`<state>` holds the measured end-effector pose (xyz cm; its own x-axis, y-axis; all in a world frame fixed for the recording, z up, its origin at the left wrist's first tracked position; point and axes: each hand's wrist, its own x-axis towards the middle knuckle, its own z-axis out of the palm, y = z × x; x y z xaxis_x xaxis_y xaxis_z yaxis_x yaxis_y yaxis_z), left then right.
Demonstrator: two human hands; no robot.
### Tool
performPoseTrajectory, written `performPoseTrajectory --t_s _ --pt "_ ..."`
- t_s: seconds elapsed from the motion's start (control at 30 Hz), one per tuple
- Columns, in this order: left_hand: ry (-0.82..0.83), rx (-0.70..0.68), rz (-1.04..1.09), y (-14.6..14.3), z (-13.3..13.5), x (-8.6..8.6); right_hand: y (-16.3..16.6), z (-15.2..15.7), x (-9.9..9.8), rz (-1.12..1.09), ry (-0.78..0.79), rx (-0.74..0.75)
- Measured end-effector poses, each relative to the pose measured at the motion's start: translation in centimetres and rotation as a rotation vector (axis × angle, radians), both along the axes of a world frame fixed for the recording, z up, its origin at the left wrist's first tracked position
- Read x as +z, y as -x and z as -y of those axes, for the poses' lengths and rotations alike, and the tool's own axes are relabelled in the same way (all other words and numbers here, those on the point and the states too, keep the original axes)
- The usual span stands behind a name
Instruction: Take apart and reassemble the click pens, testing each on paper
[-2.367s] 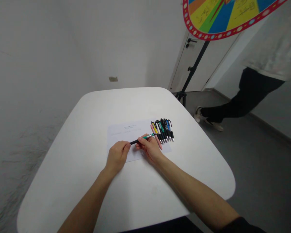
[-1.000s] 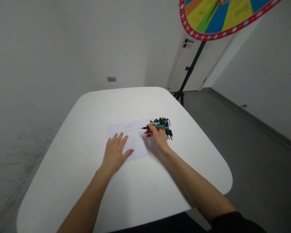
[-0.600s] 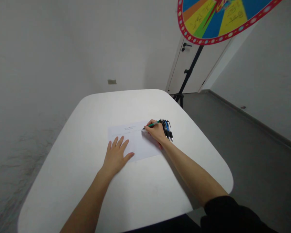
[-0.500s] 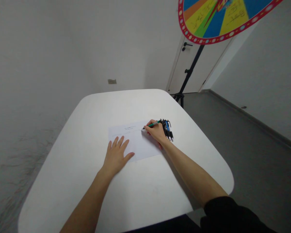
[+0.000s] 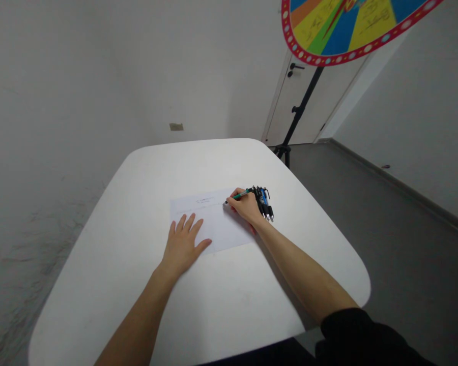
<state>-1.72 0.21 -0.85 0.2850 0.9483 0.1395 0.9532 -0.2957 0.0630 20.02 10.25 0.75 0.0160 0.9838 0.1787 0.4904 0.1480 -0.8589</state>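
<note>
A white sheet of paper (image 5: 225, 229) lies on the table, with a few small lines of writing near its top that I cannot read. My left hand (image 5: 183, 245) rests flat on the sheet's lower left part, fingers spread. In a writing grip, my right hand (image 5: 246, 207) is closed on a green pen (image 5: 239, 195), its tip at the paper near the upper right of the written lines. Just beyond that hand, several black and blue pens (image 5: 266, 203) lie side by side, partly hidden by it.
The white table (image 5: 191, 168) has rounded corners. Past its far right corner stands a colourful prize wheel (image 5: 336, 40) on a black tripod (image 5: 299, 112), in front of a white door (image 5: 301, 129). A pale wall (image 5: 198, 71) rises behind the table.
The pen tip has shifted very slightly to the right along the line of writing. My left hand stays in place, and the view has tilted a little.
</note>
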Motion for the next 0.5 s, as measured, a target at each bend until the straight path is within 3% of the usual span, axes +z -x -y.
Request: performPoseTrajectory --t_s 0.37,0.5 --pt "-0.018 0.000 0.008 0.04 0.01 -0.12 0.01 -0.08 -0.18 -0.019 -0.018 -0.014" --pt "-0.019 -0.009 -0.003 0.11 0.01 -0.19 0.00 -0.23 -0.26 -0.136 -0.005 -0.079"
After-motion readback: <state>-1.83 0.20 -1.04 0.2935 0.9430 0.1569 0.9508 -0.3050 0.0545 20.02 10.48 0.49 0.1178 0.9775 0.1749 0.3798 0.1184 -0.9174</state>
